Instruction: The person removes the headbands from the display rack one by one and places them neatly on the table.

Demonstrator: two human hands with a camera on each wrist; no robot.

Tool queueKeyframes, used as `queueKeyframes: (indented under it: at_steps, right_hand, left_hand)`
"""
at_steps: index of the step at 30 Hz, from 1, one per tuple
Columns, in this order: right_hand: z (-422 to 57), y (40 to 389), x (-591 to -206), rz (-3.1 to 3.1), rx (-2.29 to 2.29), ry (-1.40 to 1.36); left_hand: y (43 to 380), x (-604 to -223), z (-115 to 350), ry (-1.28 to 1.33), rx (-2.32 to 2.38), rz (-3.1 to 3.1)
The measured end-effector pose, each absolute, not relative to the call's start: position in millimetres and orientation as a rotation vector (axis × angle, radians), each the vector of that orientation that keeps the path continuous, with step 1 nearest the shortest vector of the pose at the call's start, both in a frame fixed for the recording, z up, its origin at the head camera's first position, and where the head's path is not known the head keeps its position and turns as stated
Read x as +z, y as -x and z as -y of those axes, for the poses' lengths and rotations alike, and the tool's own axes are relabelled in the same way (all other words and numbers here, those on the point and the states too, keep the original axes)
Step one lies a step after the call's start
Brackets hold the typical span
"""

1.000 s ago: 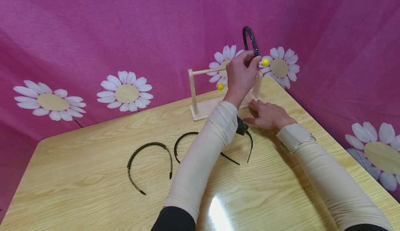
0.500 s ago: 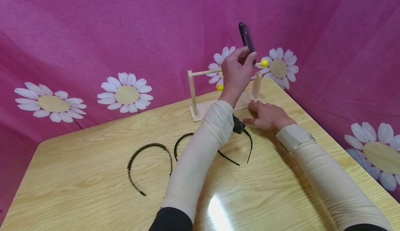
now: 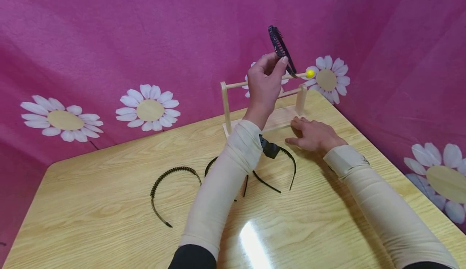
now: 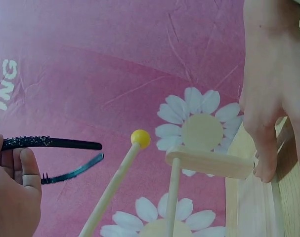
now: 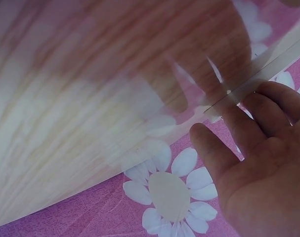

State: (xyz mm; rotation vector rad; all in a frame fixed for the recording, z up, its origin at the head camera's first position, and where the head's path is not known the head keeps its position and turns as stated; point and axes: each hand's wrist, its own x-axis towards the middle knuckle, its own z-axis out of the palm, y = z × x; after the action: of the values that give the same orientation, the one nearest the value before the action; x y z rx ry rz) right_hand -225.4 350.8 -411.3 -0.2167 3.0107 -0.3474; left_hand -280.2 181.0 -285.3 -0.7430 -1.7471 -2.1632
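My left hand [image 3: 263,85] pinches a dark, sparkly toothed headband [image 3: 278,42] and holds it tilted above the wooden stand [image 3: 226,107]. One lower tip overlaps the upper rod in the head view, short of the yellow ball [image 3: 310,73] at the rod's end. From the left wrist, both tips of the headband [image 4: 75,143] point toward that ball [image 4: 140,138], with a gap between. My right hand [image 3: 314,134] rests with fingers spread at the right front of the stand's base [image 3: 282,119]. In the right wrist view, the right hand's fingertips [image 5: 199,132] are at the base's edge.
A brown toothed headband [image 3: 182,168] lies left on the wooden table [image 3: 109,204]. Other dark headbands, one of them at the right [image 3: 289,154], lie partly hidden under my left forearm and its black wrist camera [image 3: 270,148]. A pink flowered cloth [image 3: 182,26] hangs behind.
My left hand has moved left, away from the yellow ball, taking the headband with it. The headband has turned and leans more. My right hand has stayed by the base.
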Motion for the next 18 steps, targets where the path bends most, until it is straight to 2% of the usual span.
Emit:
queueKeyframes:
  at_steps: [10, 18]
  right_hand:
    - [-352.6, 226.0, -412.4, -2.999, -0.331, 0.209]
    - [-351.5, 227.6, -411.2, -3.027, -0.315, 0.223]
  left_hand:
    - [271.8, -282.7, -171.8, 0.638, -2.586, 1.552]
    - [267.0, -289.3, -157.3, 0.539, -2.738, 1.541]
